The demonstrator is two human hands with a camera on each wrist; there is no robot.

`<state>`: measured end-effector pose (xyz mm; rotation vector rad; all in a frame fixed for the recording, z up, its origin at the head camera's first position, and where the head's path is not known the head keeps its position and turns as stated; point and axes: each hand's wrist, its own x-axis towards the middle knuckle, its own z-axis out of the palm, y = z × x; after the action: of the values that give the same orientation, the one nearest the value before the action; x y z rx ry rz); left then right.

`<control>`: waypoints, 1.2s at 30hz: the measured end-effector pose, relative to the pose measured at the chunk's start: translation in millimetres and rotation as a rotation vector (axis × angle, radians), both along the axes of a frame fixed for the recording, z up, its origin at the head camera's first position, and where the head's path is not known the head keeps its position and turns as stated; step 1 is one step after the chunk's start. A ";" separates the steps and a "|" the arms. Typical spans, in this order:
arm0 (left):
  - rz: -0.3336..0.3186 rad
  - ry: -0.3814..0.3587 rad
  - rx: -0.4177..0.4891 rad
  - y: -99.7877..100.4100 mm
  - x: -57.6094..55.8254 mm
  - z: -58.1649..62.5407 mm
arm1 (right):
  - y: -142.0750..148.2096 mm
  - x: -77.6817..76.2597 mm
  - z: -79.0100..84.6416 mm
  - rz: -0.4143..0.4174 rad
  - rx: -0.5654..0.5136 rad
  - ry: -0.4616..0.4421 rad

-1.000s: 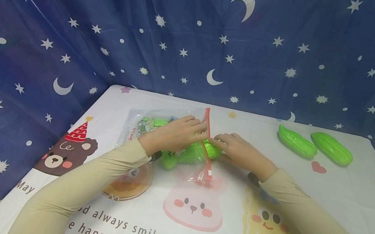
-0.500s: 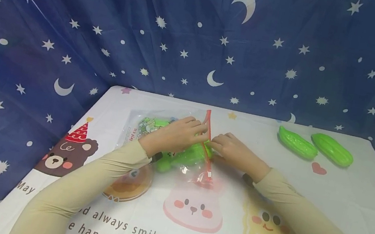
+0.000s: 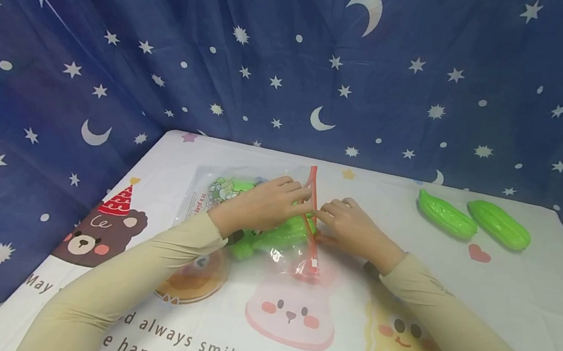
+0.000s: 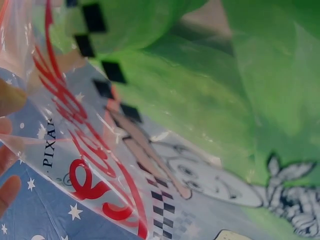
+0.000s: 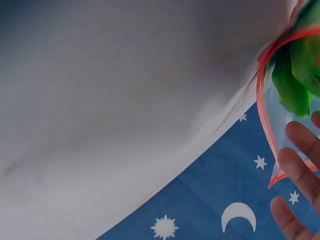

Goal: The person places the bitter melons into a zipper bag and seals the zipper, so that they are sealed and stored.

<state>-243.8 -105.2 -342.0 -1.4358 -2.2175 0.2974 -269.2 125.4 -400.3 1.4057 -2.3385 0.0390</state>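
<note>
A clear plastic zip bag (image 3: 296,262) with a red zip edge lies on the table, its mouth turned to the right. Inside it are green ribbed toy cucumbers (image 3: 280,237), seen through the film. My left hand (image 3: 269,201) lies over the bag and grips its upper film beside the red edge. At the mouth is my right hand (image 3: 355,229), its fingertips by the end of a toy cucumber. In the right wrist view the fingers (image 5: 300,172) stand fairly straight and apart before the gaping mouth. Printed film (image 4: 95,150) fills the left wrist view.
Two more green toy cucumbers (image 3: 447,215) lie side by side at the back right of the table. The white printed tablecloth (image 3: 520,332) covers the table. Behind it hangs a blue star-and-moon curtain (image 3: 261,21).
My right hand has moved slightly left, and the toy cucumber that stuck out of the mouth is now mostly inside the bag. My left hand stays on the bag.
</note>
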 end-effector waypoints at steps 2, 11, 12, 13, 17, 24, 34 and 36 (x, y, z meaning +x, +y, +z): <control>0.000 0.000 0.002 0.1 0.2 0.0 | 3.1 0.2 1.7 -0.027 -0.004 -0.011; -0.011 0.020 0.009 -0.3 -0.3 -1.5 | 30.4 1.6 15.7 -0.126 0.008 -0.052; -0.012 0.021 0.009 -0.4 -0.3 -1.7 | 34.2 1.6 17.3 -0.139 0.008 -0.052; -0.014 0.021 0.011 -0.4 -0.3 -1.8 | 38.5 1.2 18.3 -0.150 0.007 -0.048; -0.018 0.021 0.014 -0.1 -0.7 -2.6 | 58.1 0.3 22.0 -0.187 -0.003 -0.014; -0.023 0.024 0.021 0.0 -1.4 -4.0 | 98.6 0.3 28.9 -0.283 0.006 -0.037; -0.031 0.023 0.028 0.0 -0.8 -3.4 | 159.6 -5.9 32.7 -0.453 0.030 -0.080; -0.029 0.018 0.026 0.0 -0.6 -3.6 | 169.4 -6.8 31.6 -0.495 0.031 -0.120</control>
<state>-244.3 -105.2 -345.5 -1.4440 -2.1764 0.2698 -276.0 294.8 -368.7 0.8211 -2.7306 -0.0572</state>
